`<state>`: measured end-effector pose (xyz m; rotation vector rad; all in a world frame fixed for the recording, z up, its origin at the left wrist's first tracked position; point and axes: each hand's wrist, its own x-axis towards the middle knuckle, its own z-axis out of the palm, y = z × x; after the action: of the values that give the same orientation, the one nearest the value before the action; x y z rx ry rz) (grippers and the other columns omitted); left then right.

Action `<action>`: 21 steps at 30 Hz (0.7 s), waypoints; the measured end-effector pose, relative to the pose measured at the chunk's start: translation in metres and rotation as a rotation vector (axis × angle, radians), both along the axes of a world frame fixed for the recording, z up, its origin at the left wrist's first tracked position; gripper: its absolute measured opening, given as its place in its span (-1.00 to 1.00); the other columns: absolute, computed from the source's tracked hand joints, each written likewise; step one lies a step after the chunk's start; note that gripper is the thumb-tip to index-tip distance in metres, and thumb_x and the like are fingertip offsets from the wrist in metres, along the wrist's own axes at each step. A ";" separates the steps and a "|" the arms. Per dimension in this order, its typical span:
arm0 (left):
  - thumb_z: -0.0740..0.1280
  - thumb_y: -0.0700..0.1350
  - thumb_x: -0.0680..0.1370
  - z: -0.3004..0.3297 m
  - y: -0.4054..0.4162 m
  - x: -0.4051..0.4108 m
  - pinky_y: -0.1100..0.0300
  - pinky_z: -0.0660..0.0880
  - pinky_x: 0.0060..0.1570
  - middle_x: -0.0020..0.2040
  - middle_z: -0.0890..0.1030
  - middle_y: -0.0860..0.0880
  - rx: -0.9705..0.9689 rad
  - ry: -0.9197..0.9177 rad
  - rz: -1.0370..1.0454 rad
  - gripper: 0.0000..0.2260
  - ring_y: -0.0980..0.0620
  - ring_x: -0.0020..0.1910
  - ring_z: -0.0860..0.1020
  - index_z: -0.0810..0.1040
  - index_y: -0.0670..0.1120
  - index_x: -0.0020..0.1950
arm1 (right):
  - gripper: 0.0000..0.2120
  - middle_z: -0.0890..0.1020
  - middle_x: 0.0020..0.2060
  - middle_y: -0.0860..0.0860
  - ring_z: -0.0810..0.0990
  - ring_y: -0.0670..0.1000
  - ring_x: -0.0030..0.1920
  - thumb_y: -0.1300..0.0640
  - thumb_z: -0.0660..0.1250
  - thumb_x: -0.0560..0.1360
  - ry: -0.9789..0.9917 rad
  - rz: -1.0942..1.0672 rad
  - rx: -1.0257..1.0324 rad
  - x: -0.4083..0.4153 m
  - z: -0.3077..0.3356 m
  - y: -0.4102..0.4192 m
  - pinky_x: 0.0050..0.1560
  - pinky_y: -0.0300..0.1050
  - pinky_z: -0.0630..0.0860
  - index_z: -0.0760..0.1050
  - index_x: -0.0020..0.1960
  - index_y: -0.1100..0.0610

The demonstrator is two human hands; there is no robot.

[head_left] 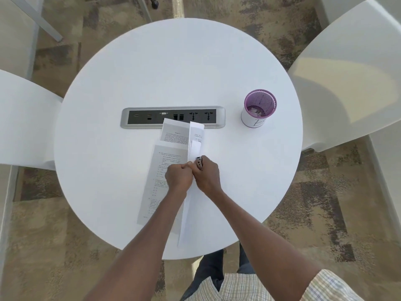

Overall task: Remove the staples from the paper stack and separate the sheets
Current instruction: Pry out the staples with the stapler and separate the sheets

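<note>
Your right hand (207,175) has its fingers clenched around a small metal staple remover (199,162), and your left hand (179,177) pinches the paper stack (160,170) just beside it. The stack lies on the round white worktop (130,72), nearer you than the socket panel (172,116); a purple mesh cup (259,108) stands to that panel's right.

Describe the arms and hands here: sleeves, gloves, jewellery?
Both hands, left hand and right hand, are bare: no gloves, rings or watch visible. Forearms are uncovered. A short checked sleeve in pale tones shows on the right arm only.
</note>
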<state>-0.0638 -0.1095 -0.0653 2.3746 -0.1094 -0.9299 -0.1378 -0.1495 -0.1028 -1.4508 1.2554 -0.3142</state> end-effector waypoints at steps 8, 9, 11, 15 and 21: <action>0.33 -0.22 0.57 -0.003 0.017 0.011 0.24 0.34 -0.34 -0.34 0.62 -0.04 -0.096 -0.273 -0.315 -0.82 0.02 -0.35 0.50 0.68 -0.20 -0.18 | -0.80 0.41 -0.48 0.03 0.29 -0.04 -0.54 0.12 0.34 0.46 -0.071 0.128 0.465 0.000 0.013 -0.021 -0.51 -0.24 0.21 0.46 -0.31 0.15; 0.34 -0.20 0.58 -0.003 0.019 0.011 0.26 0.32 -0.35 -0.34 0.61 -0.04 -0.101 -0.284 -0.316 -0.82 0.05 -0.36 0.48 0.68 -0.21 -0.16 | -0.80 0.42 -0.45 0.08 0.29 -0.01 -0.53 0.13 0.35 0.45 -0.036 0.141 0.473 -0.001 0.013 -0.025 -0.51 -0.24 0.21 0.44 -0.31 0.16; 0.35 -0.17 0.59 -0.003 0.020 0.010 0.25 0.31 -0.33 -0.34 0.61 -0.08 -0.108 -0.281 -0.290 -0.80 0.05 -0.37 0.45 0.65 -0.21 -0.18 | -0.73 0.40 -0.41 0.13 0.29 0.04 -0.49 0.14 0.34 0.40 0.099 0.160 0.372 -0.004 0.010 -0.031 -0.48 -0.22 0.23 0.30 -0.37 0.14; 0.33 -0.14 0.60 0.001 0.018 0.010 0.21 0.31 -0.25 -0.37 0.54 0.00 -0.094 -0.289 -0.236 -0.77 -0.04 -0.30 0.48 0.58 -0.17 -0.24 | -0.73 0.47 -0.25 0.07 0.43 0.16 -0.26 0.10 0.31 0.44 0.437 0.305 0.141 -0.010 0.005 -0.039 -0.27 -0.11 0.33 0.25 -0.30 0.10; 0.32 -0.13 0.60 0.010 0.027 0.020 0.12 0.41 -0.26 -0.44 0.51 0.00 -0.115 -0.301 -0.203 -0.74 -0.12 -0.33 0.50 0.50 -0.13 -0.29 | -0.74 0.40 -0.37 0.01 0.32 0.08 -0.42 0.18 0.29 0.42 0.427 0.253 0.146 -0.019 0.004 -0.047 -0.42 -0.16 0.20 0.23 -0.34 0.11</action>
<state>-0.0438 -0.0827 -0.0555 2.4098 -0.5144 -0.6284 -0.1567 -0.1960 -0.0993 -1.5764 1.3755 0.2669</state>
